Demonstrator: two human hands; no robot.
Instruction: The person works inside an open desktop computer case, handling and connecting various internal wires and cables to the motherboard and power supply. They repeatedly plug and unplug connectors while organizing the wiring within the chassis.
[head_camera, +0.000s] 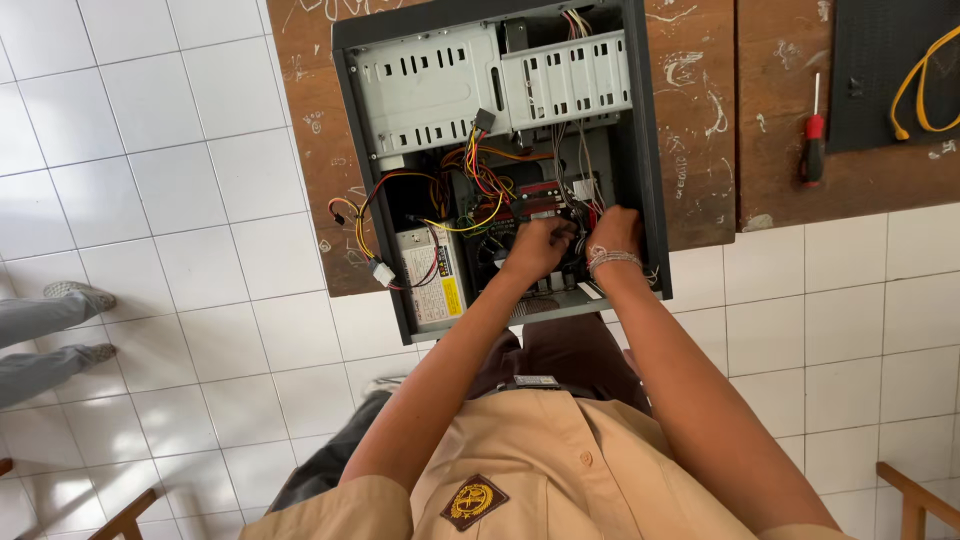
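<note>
Both hands deep in open grey metal computer case (640, 150): left hand (537, 247) fisted on motherboard part, right hand (612, 232) grip unclear. Board fragile; hold edges.

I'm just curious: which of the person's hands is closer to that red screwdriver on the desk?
Right. The right hand is inside the computer case, on the side toward the red screwdriver; the left hand sits farther from it.
</note>
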